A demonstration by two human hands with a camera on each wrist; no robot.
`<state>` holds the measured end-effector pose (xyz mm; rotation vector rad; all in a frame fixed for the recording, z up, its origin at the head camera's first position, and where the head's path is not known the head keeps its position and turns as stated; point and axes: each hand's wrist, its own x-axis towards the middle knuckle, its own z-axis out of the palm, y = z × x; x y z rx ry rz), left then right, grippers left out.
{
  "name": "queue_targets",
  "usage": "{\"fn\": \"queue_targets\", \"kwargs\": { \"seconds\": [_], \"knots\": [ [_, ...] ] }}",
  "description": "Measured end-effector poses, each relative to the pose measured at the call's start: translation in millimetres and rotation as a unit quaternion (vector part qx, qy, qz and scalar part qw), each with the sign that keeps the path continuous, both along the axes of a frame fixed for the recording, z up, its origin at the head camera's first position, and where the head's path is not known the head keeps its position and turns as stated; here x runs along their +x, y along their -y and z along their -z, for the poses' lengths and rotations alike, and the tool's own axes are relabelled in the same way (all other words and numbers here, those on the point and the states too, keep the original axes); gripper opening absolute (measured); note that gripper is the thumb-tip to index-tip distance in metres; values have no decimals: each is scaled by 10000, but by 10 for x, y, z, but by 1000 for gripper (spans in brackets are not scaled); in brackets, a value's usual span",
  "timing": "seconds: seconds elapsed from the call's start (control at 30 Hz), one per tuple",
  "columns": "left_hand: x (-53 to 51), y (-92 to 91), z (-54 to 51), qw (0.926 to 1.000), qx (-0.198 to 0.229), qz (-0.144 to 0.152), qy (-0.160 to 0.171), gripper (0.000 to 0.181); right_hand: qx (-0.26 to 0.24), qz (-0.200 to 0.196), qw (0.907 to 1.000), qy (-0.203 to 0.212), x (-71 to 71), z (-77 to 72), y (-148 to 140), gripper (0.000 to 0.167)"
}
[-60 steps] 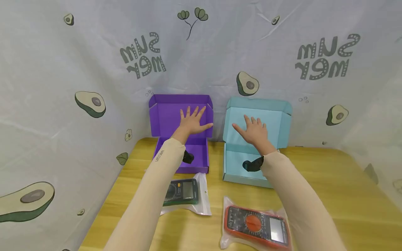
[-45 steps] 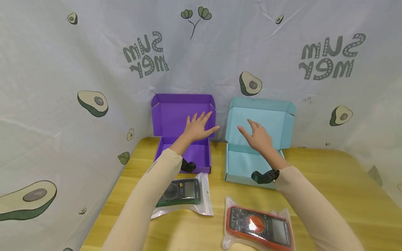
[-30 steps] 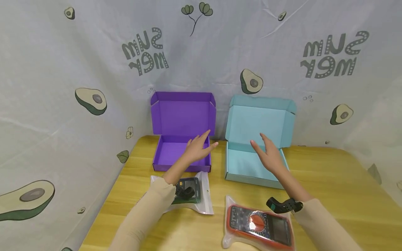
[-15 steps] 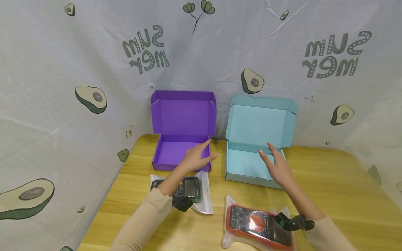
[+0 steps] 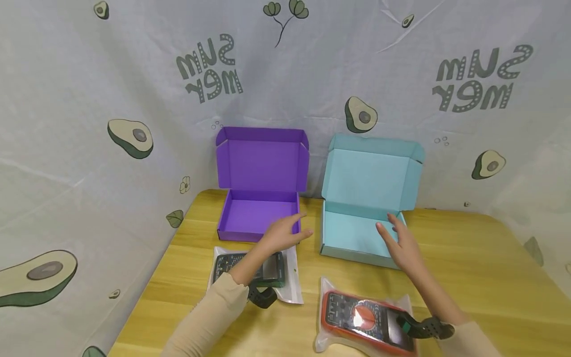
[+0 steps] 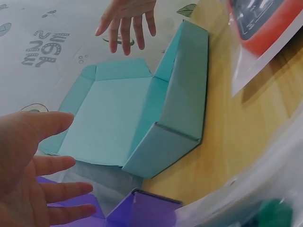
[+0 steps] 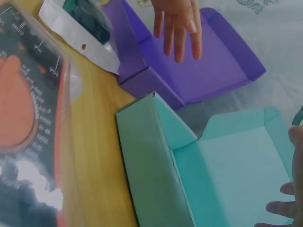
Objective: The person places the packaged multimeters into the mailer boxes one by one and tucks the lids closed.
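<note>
1. Red meter [image 5: 363, 318]: nearest, in a clear bag [image 5: 325, 342], flat on its back, face up, screen end to the right. Likely laid so because the back is its stable side. Right wrist camera [image 5: 421, 328] overlaps it in the head view.
2. Green meter [image 5: 270, 267]: also bagged and face up, farther left, just in front of the purple box [image 5: 241, 235]. Left arm partly hides it.
3. Left hand [image 5: 281, 235]: fingers extended, thumb apart, gripping nothing; near the purple box's near right corner.
4. Right hand [image 5: 403, 248]: same pose, also gripping nothing, by the blue box's right side. Contact with the box: can't tell.
5. Purple box and blue box [image 5: 352, 254]: side by side, gap between, lids standing up at the rear. Presumably turned so the trays can be reached from the person's side.
6. Table [image 5: 482, 267]: yellow wood grain, rounded far right corner.
7. Cloth [image 5: 294, 74]: pale, creased, hung behind and down the left. Avocado prints; "Summer" reads mirrored, so probably reverse side out.
</note>
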<state>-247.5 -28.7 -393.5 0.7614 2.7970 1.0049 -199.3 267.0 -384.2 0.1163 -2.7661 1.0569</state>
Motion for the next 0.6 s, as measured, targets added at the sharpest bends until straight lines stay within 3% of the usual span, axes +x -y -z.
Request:
{"fn": "queue_targets", "kwargs": {
  "seconds": [0.37,0.6],
  "knots": [
    [188,-180,112,9996,-186,-15,214,51,-215,511,9982,-223,102,172,-164,60],
    [296,-308,178,9992,-293,271,95,48,-258,796,9958,-381,145,261,-281,56]
  ]
}}
